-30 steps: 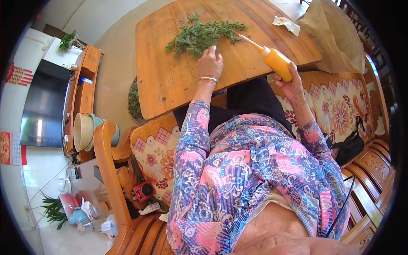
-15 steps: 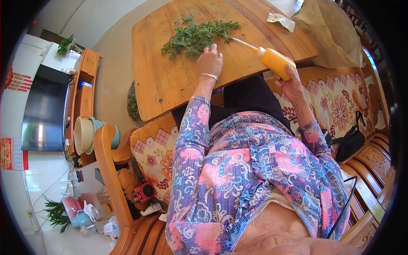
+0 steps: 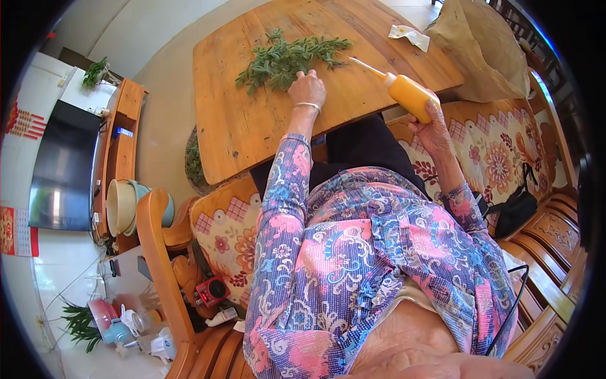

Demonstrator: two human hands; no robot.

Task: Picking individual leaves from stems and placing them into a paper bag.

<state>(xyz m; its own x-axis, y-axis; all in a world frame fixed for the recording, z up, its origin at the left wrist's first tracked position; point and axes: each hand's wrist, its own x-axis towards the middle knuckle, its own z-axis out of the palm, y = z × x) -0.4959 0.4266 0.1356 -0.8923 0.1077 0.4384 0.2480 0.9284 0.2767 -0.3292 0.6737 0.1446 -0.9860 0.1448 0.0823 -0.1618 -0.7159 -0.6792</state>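
A bunch of leafy green sprigs (image 3: pixel 287 58) lies on the wooden table (image 3: pixel 227 126). My left hand (image 3: pixel 307 90) is closed at its near edge, fingertips among the leaves; exactly which stems they pinch is hidden. In my right hand (image 3: pixel 433 129) is a yellow-orange squeeze bottle (image 3: pixel 410 93), gripped by its base and tilted over the table's near edge. Its long pale nozzle (image 3: pixel 366 67) points up and left, with the tip close to the right end of the sprigs.
A crumpled white tissue (image 3: pixel 409 36) lies at the table's far right, beside a big tan bag (image 3: pixel 483 54). I sit on a wooden bench with floral cushions (image 3: pixel 499 158). A black bag (image 3: pixel 517 211) is at my right. Left are a red radio (image 3: pixel 213 291) and buckets (image 3: pixel 120 205).
The view has shifted slightly. My left hand's fingers are more curled than before, at the sprigs' near edge. The bottle stays in my right hand, nearly as it was.
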